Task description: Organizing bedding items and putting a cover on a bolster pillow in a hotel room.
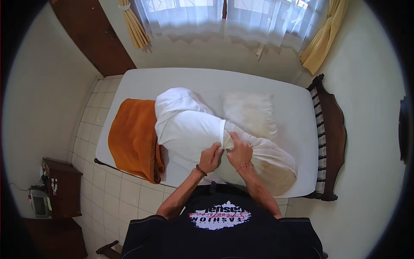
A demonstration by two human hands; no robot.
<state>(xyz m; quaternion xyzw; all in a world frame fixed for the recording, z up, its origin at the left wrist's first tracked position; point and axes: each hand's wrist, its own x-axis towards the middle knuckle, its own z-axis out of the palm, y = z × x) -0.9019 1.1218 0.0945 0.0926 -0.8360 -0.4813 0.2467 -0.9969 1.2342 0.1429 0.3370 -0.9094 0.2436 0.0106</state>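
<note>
A cream bolster or pillow lies at a slant across the bed, its upper left part inside a white case. The hem of the case circles the cushion near its middle. My left hand pinches this hem at its near edge. Just to the right, my right hand grips the cream fabric beside the hem, index finger stretched along it. The far left end of the case is loose and bunched. How much of the cushion is inside is hidden.
The bed has a white sheet and a dark wooden headboard at right. A flat cream pillow lies behind the bolster. A folded orange blanket rests at left. A wooden cabinet stands on the tiled floor.
</note>
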